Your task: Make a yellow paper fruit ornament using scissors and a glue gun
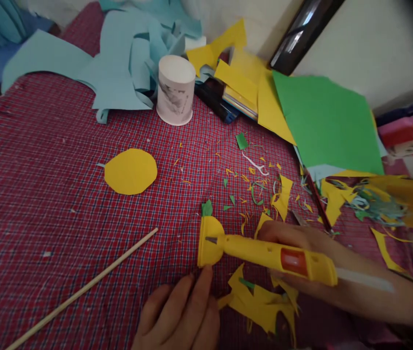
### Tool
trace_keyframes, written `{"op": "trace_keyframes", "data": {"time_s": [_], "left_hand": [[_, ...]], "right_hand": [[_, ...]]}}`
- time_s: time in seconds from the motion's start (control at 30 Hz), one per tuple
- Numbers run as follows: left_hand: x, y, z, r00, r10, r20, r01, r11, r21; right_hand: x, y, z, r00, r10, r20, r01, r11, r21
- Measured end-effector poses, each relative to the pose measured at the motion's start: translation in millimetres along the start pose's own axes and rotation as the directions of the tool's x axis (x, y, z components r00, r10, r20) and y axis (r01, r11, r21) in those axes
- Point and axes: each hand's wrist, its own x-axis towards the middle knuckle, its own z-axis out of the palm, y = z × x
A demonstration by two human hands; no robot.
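A folded yellow paper piece (209, 248), half-round with a small green paper tab (206, 208) at its top, lies on the checked cloth. My left hand (182, 313) is at its lower edge, one fingertip touching it and the other fingers bent close together. In my right hand (290, 238) is a yellow glue gun (264, 253) with a red window, its metal nozzle over the paper piece. Whether the nozzle touches the paper I cannot tell. Farther left lies a rounded yellow paper cutout (131, 171). A thin wooden stick (85, 288) rests at the lower left.
Around my right hand lie yellow and green scraps (257, 301). A white paper cup (176, 92) stands at the back beside light-blue sheets (118, 63). Green paper (330, 121) leans near the wall. A red pencil (317, 199) and a white floss pick (255, 164) lie among cuttings.
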Motion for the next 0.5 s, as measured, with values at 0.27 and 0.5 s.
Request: {"op": "trace_keyframes", "data": {"time_s": [0.27,0.5], "left_hand": [[-2,1,-1,1.0,-0.006,0.013,0.007,0.998,-0.055],[5,5,-8,0.996,-0.023,0.089,0.025,0.999,-0.029]], "right_hand": [[-1,6,10,0.997,-0.061,-0.042,0.063,0.997,0.046],[1,9,17,0.98,-0.179,-0.082,0.179,0.984,-0.014]]}}
